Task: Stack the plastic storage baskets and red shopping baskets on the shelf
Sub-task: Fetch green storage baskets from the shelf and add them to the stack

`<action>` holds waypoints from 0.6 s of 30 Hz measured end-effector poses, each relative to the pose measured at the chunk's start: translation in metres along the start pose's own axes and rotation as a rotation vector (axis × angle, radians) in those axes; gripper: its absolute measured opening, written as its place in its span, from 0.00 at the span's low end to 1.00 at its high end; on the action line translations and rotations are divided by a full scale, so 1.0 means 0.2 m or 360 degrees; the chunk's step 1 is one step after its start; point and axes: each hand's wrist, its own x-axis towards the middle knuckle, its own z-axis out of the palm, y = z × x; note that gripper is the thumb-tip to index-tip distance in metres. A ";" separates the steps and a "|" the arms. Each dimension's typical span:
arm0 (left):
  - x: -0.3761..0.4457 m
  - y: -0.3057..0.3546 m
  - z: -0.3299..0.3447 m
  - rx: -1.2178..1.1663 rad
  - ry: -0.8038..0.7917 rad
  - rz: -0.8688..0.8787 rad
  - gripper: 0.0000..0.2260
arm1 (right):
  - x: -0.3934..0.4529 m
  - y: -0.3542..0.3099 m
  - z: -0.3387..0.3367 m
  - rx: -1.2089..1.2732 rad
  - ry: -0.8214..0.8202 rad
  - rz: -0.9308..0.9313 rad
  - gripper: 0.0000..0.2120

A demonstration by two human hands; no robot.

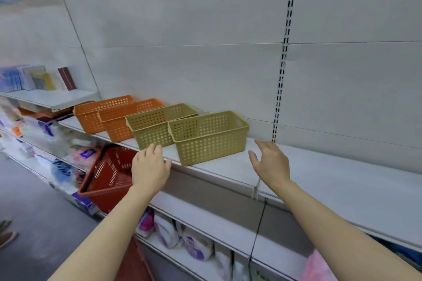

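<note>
On a white shelf (319, 173) stand two olive-green perforated plastic baskets (209, 137) (157, 124) and, further left, two orange ones (127, 118) (100, 114), all in a row, side by side. A red shopping basket (109, 175) hangs tilted below the shelf's front edge at the left. My left hand (149, 167) is at the shelf edge just left of the nearest olive basket, fingers apart, holding nothing. My right hand (270, 162) hovers open over the shelf just right of that basket, not touching it.
The white back panel has a slotted upright (284, 52). Lower shelves hold soft packaged goods (194, 244). A higher shelf at far left carries boxes (34, 80). A grey floor lies at the left with someone's shoes (6, 235). A black cord (258, 230) hangs from the shelf front.
</note>
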 end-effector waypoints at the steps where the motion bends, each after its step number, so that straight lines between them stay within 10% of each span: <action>1: 0.04 -0.03 0.02 -0.0011 -0.0014 -0.0018 0.18 | 0.03 -0.02 0.03 -0.0016 -0.0021 0.0003 0.21; 12: 0.45 -0.37 0.24 -0.0477 -0.0106 -0.0496 0.24 | 0.38 -0.05 0.33 -0.0049 0.0028 0.0135 0.16; 18: 0.85 -0.52 0.32 -0.0992 -0.0115 -0.0806 0.32 | 0.65 -0.04 0.44 0.0289 0.0006 0.0614 0.34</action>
